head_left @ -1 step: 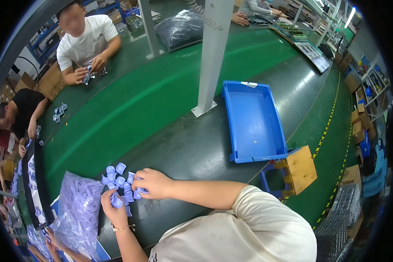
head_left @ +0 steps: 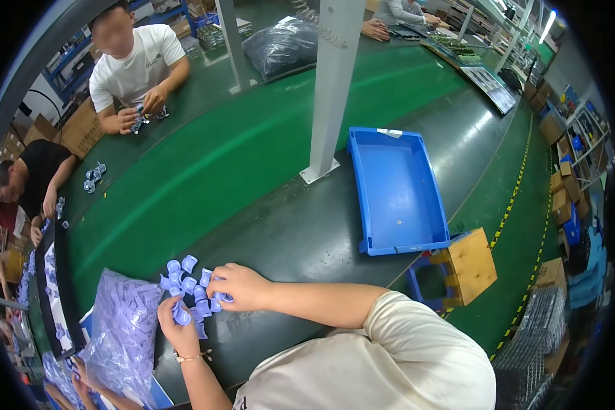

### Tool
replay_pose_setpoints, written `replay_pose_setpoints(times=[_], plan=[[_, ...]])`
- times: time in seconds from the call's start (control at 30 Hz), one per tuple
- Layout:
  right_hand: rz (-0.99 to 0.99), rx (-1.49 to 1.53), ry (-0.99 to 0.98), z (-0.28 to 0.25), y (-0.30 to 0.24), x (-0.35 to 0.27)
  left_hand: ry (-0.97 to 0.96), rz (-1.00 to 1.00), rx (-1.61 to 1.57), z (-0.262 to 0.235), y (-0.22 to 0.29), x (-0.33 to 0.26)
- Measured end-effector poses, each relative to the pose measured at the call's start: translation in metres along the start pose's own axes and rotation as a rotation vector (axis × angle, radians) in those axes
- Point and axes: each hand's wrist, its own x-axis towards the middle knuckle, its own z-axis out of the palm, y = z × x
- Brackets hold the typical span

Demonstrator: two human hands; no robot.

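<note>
A loose pile of small lavender-blue plastic caps (head_left: 188, 283), curved and hollow, lies on the dark tabletop in front of me. My left hand (head_left: 175, 329), with a bracelet on its wrist, pinches one lavender cap (head_left: 182, 317) at the near-left side of the pile. From the right, my right hand (head_left: 239, 287) reaches over the pile with its fingers curled down. At its fingertips shows another cap (head_left: 224, 298), partly covered by the hand. Close by on the left stands a clear plastic bag (head_left: 124, 321) full of similar lavender pieces.
An empty blue bin (head_left: 398, 198) stands on the table to the right, beyond a grey metal post (head_left: 328, 102). A green belt (head_left: 253, 154) runs across the middle. Past it, a co-worker in white (head_left: 140, 68) handles small parts. A wooden-topped stool (head_left: 471, 266) stands at right.
</note>
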Motion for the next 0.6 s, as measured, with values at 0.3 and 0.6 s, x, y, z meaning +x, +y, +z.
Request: replay_pose_setpoints(times=[0.3, 0.6], plan=[[0.0, 0.131, -0.027, -0.011, -0.006, 0.005, -0.024, 0.065, -0.025, -0.01, 0.009, 0.008], [-0.003, 0.097, -0.087, -0.007, -0.013, 0.008, 0.053, 0.019, 0.085, -0.011, 0.001, -0.014]])
